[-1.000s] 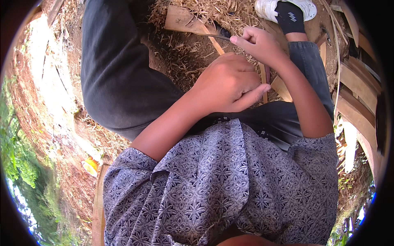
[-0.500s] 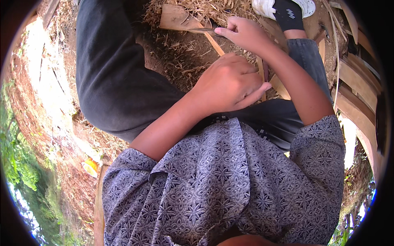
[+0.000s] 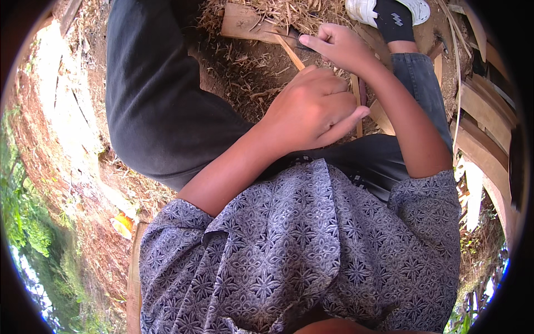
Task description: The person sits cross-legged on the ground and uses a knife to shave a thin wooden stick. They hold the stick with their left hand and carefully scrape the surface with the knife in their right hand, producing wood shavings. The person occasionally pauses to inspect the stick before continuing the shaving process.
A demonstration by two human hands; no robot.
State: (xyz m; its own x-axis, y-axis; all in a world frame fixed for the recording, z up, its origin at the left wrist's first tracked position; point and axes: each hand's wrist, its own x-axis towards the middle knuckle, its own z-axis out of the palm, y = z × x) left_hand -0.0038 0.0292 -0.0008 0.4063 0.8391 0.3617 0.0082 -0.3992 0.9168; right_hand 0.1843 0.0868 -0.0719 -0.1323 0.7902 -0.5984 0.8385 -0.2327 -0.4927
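My left hand [image 3: 314, 106] is closed around a thin, light wooden strip [image 3: 290, 53], which sticks out past its knuckles toward the far side. Beyond it, my right hand [image 3: 338, 47] grips a knife [image 3: 283, 35], its handle mostly hidden in the fingers. The narrow dark blade points left and crosses close to the strip's far end; whether they touch I cannot tell. Behind the blade, a flat wooden board [image 3: 239, 22] rests on the ground.
Dry shavings [image 3: 289, 11] litter the ground between my legs. Split wooden slats [image 3: 486, 103] are stacked at the right, with a long thin strip [image 3: 457, 83] beside them. My shoe [image 3: 361, 11] is at the far right. Another light strip [image 3: 356, 89] stands beside my left hand.
My right hand and the knife have shifted slightly right, and the blade now slants more. The left hand keeps its grip on the strip. The whole view has moved a little.
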